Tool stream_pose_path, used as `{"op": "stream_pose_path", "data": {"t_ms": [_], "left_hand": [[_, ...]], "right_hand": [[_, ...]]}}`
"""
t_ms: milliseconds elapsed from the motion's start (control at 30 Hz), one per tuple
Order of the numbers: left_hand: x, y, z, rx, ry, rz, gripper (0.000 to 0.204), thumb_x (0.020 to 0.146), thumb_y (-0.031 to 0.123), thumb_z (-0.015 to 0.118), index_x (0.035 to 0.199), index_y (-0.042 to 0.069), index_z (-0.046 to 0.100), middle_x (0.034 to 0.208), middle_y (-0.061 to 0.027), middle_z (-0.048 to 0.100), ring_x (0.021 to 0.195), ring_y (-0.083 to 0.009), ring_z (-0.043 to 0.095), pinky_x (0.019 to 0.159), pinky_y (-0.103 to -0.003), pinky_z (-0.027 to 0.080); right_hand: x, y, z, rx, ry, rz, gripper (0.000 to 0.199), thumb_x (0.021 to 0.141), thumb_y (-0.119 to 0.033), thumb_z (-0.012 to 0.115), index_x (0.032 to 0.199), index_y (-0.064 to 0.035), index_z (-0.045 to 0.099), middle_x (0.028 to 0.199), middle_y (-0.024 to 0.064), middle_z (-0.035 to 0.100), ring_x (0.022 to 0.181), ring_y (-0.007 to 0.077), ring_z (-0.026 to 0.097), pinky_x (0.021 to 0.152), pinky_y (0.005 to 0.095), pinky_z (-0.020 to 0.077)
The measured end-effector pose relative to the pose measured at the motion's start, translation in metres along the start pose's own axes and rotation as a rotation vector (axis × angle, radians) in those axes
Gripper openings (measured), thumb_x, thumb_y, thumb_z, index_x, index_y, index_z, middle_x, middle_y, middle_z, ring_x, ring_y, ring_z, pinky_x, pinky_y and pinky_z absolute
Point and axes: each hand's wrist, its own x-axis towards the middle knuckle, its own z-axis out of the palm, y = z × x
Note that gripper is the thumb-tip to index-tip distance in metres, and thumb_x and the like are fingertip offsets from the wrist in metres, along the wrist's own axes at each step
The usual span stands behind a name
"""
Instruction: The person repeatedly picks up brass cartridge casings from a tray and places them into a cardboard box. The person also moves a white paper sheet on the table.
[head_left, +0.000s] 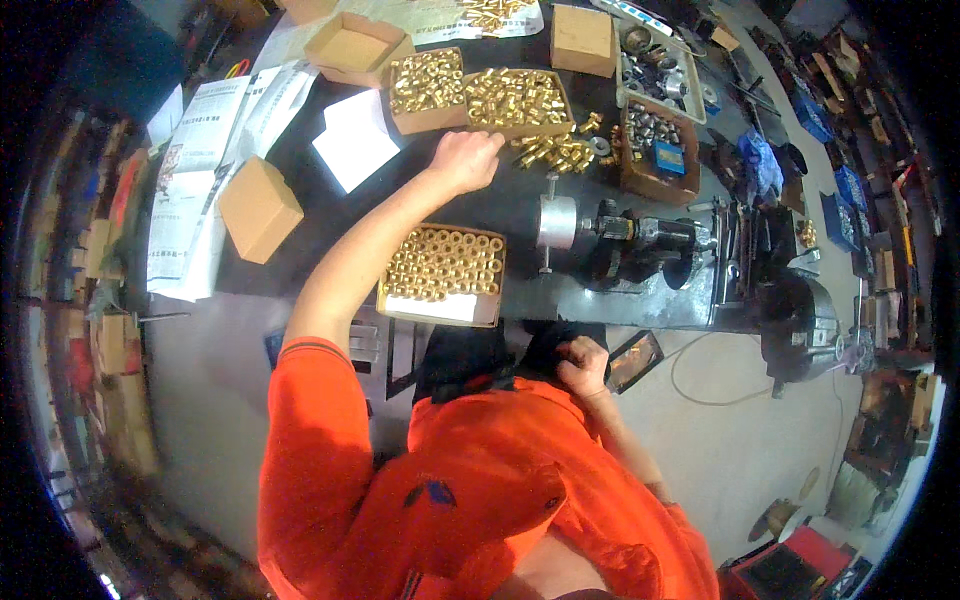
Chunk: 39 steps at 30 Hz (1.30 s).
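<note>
Left hand [466,160]: stretched far across the bench [500,205]; fingers curled shut, knuckles up, at the near edge of a box of loose brass fittings [518,100]; whether it grips a fitting I cannot tell
Right hand [583,365]: near, below the bench edge, against the orange shirt [480,480]; closed in a fist; nothing visible in it
Loose fittings [556,152]: small brass heap on the bench, just right of the left hand
Packed box [445,272]: near edge of the bench, beside the left forearm; brass fittings upright in rows
Second brass box [427,88]: far, just left of the first
Machine [625,240]: dark, with a silver disc; right of the packed box
Papers [215,160]: far left; a closed cardboard box [259,207] beside them
</note>
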Motion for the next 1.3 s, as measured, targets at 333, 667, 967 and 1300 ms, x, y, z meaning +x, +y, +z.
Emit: {"op": "stream_pose_path", "data": {"t_ms": [333,667,967,1300], "left_hand": [[-0.012,-0.003,-0.016,0.070,-0.143,0.079,0.018,0.077,0.016,0.058,0.092,0.006,0.063,0.081,-0.0160,0.067,0.080,-0.0337,0.067,0.066,-0.049,0.052],[-0.027,-0.015,-0.024,0.041,-0.194,0.020,0.014,0.073,0.018,0.064,0.083,0.008,0.066,0.079,-0.0157,0.067,0.081,-0.0351,0.066,0.070,-0.050,0.051],[-0.104,-0.003,-0.096,-0.693,-0.029,-0.134,0.012,0.077,0.009,0.068,0.083,0.000,0.062,0.074,-0.0078,0.064,0.070,-0.0146,0.062,0.069,-0.029,0.051],[-0.193,0.071,-0.076,-0.522,-0.074,-0.143,0.008,0.073,0.013,0.068,0.079,0.008,0.068,0.062,-0.0092,0.061,0.058,-0.0248,0.063,0.054,-0.036,0.048]], "right_hand": [[0.000,-0.001,-0.001,-0.046,-0.007,0.023,0.018,0.057,-0.012,0.063,0.075,-0.0068,0.064,0.068,0.0116,0.055,0.065,0.0331,0.058,0.056,0.0414,0.0467],[0.000,-0.003,-0.003,-0.061,-0.035,0.036,0.021,0.058,-0.013,0.064,0.078,-0.0080,0.066,0.072,0.0111,0.059,0.069,0.0329,0.060,0.061,0.0420,0.0487],[-0.004,0.005,0.002,-0.062,-0.054,0.038,0.020,0.059,-0.015,0.064,0.078,-0.0086,0.066,0.073,0.0111,0.059,0.070,0.0325,0.060,0.061,0.0414,0.0484],[-0.004,0.005,0.002,-0.072,-0.051,0.038,0.019,0.059,-0.013,0.064,0.077,-0.0087,0.065,0.074,0.0114,0.059,0.070,0.0322,0.060,0.061,0.0413,0.0480]]}}
